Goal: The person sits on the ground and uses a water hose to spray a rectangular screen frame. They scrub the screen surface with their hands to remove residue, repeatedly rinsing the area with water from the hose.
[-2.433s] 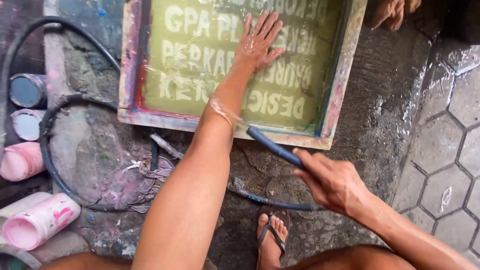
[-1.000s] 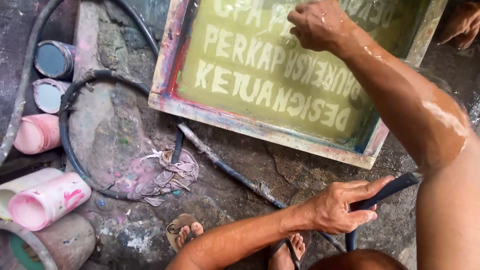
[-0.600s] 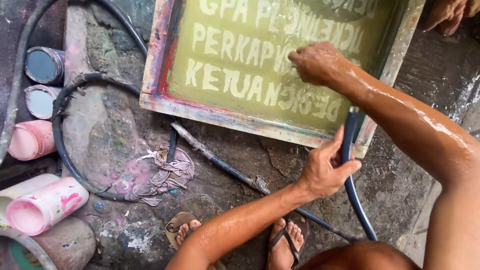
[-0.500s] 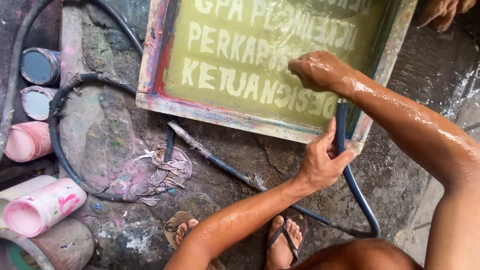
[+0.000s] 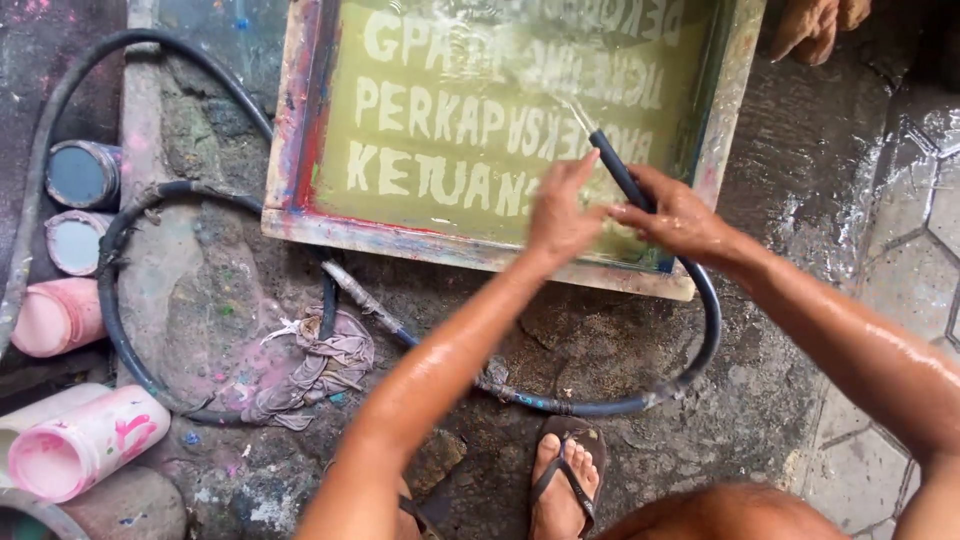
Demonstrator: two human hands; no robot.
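Note:
A wooden-framed printing screen (image 5: 290, 130) with a wet green mesh and pale lettering lies on the ground. A black hose (image 5: 700, 330) loops across the ground, and its end rises over the screen's lower right part. My left hand (image 5: 558, 208) and my right hand (image 5: 680, 215) both grip that hose end, close together. A thin jet of water leaves the tip toward the mesh. Both forearms are wet.
A stained rag (image 5: 320, 365) lies below the frame. At the left stand two open paint cans (image 5: 80, 172) and pink plastic jars (image 5: 85, 440). My sandalled foot (image 5: 565, 480) is at the bottom. Another person's foot (image 5: 815, 20) is at the top right, with hexagonal pavers (image 5: 900, 220) at the right.
My right hand has left the mesh it was rubbing and joined my left hand on the hose. The hose end has swung up over the screen.

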